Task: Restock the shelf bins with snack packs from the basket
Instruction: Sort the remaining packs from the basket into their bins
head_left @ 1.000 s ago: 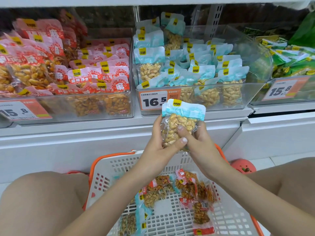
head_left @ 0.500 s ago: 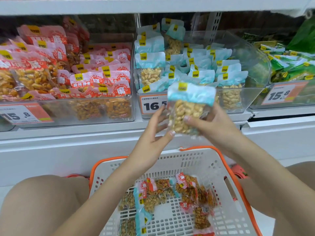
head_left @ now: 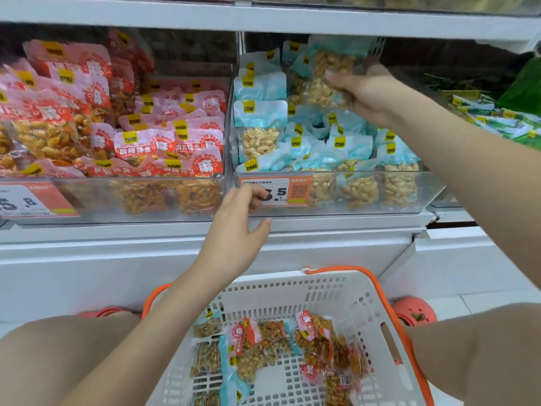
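Shelf (head_left: 263,230), blue bin (head_left: 330,197): our right hand (head_left: 369,95) grips a peanut pack (head_left: 328,80) above it; left hand (head_left: 234,232) loosely curled, holding nothing. Next: release into bin.

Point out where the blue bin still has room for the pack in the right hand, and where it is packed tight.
The right hand holds a blue peanut pack over the rear of the blue bin. A gap shows mid-bin between the upright left stack and the right-hand rows. The front row against the clear wall is crowded. The left hand is at the price tag.
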